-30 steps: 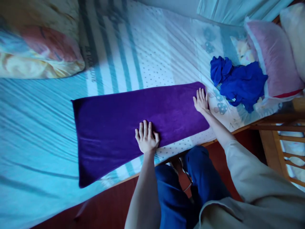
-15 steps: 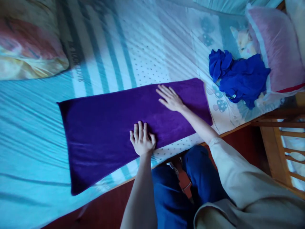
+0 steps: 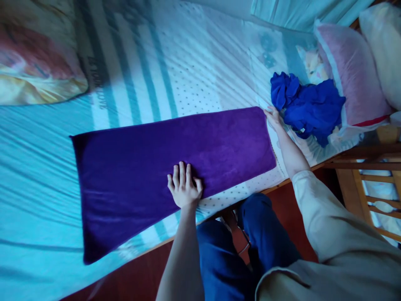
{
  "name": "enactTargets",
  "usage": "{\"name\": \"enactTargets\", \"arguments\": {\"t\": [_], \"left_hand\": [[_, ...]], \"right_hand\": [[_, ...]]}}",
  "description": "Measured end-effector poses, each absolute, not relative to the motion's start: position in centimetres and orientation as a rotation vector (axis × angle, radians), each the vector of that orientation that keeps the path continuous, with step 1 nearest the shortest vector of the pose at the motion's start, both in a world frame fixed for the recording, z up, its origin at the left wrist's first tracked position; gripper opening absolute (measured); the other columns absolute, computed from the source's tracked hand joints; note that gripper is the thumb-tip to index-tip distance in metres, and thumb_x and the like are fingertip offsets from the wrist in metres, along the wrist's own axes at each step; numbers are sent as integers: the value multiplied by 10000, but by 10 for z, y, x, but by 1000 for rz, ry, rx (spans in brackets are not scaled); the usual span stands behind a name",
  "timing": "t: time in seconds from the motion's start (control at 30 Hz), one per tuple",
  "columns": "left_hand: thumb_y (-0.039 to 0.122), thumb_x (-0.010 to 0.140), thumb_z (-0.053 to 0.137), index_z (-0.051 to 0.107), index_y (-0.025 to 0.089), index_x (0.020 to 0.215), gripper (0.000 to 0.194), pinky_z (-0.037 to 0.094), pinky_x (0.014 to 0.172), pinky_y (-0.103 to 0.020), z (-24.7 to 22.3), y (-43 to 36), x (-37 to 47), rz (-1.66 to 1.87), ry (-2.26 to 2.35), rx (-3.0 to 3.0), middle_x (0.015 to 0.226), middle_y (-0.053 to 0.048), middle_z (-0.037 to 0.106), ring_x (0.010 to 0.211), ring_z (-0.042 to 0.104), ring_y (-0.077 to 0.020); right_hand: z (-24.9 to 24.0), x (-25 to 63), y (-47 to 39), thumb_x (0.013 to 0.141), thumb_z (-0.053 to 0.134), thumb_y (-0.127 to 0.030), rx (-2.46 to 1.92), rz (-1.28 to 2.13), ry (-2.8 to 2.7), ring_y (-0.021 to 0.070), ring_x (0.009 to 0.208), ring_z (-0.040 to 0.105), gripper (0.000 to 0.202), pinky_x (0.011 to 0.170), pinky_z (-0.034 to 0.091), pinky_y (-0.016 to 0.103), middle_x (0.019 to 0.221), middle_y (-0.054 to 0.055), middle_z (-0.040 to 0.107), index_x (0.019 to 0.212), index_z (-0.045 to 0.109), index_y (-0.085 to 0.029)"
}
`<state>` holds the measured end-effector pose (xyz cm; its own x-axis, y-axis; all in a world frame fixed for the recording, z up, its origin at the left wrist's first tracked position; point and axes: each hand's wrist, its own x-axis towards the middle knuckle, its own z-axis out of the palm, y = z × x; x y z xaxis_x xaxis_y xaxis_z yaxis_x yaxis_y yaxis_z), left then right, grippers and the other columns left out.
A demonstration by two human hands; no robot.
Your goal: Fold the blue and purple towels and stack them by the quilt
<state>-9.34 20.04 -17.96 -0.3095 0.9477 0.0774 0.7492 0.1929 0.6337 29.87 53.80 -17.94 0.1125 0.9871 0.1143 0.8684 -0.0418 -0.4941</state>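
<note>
**Purple cloth spread out**

On the bed point(image 3: 28, 167), the purple cloth point(image 3: 134, 163) is apparently being straightened. It is pressed by the open left hand point(image 3: 185, 190); its corner is met by the right hand point(image 3: 273, 118), grip unclear. Gentle tension seems needed.

Cloth point(image 3: 175, 150) plain purple, bundle point(image 3: 313, 106) royal blue, sheet point(image 3: 34, 167) turquoise w/ white stripes & dots, pillow point(image 3: 357, 71) pink.

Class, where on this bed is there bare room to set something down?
The sheet is bare beyond the purple cloth, between the patterned bedding and crumpled blue cloth, and left of the purple cloth. The right end is crowded: the right hand sits between both cloths, and the pink pillow adjoins the blue.
</note>
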Motion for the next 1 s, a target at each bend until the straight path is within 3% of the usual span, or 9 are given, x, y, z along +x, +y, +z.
{"name": "enactTargets", "arguments": {"t": [0.13,0.27,0.4,0.53,0.73,0.83,1.0], "left_hand": [[275,878,508,542,192,1497,626,150,1284,-579,-179,201,-93,828,2148,1568,1619,-127,443,1551,317,-331],[281,873,510,562,182,1481,618,153,1285,-565,-179,201,-93,825,2158,1571,1611,-130,454,1549,323,-326],[284,871,515,568,186,1477,617,155,1284,-570,-180,201,-93,835,2156,1572,1605,-129,462,1547,327,-329],[278,875,514,568,187,1479,613,160,1283,-571,-180,201,-94,833,2165,1590,1604,-126,463,1544,334,-327],[267,886,504,563,177,1486,610,164,1288,-560,-177,202,-93,805,2165,1599,1612,-127,449,1551,321,-319],[269,882,508,564,185,1486,613,155,1292,-561,-176,202,-93,811,2148,1571,1611,-121,453,1553,318,-321],[273,880,508,564,187,1486,615,159,1294,-559,-175,203,-93,801,2164,1572,1603,-114,466,1552,322,-314]], "right_hand": [[-173,287,551,947,639,-518,-1947,746,-1646,224,1034,701,558,927,568,378,1120,100,730,1389,576,-183],[-162,261,545,1002,534,-473,-2106,475,-1633,316,1271,604,559,1081,497,499,1354,177,646,1476,506,-178],[-165,222,501,1033,420,-481,-1930,297,-2139,348,1554,292,612,1260,260,590,1634,151,403,1570,418,-187],[-170,216,476,1029,381,-526,-1841,373,-2470,285,1614,143,685,1308,143,562,1718,88,256,1634,322,-210],[-153,228,506,1063,294,-493,-2014,149,-2319,301,1624,66,668,1291,63,637,1721,131,224,1640,303,-157],[-146,180,511,1063,338,-466,-1791,198,-2428,290,1619,121,622,1314,73,586,1703,116,283,1609,382,-172],[-141,62,513,973,615,-472,-1281,764,-2728,303,1422,491,507,1253,319,540,1422,111,640,1411,633,-216]]}}
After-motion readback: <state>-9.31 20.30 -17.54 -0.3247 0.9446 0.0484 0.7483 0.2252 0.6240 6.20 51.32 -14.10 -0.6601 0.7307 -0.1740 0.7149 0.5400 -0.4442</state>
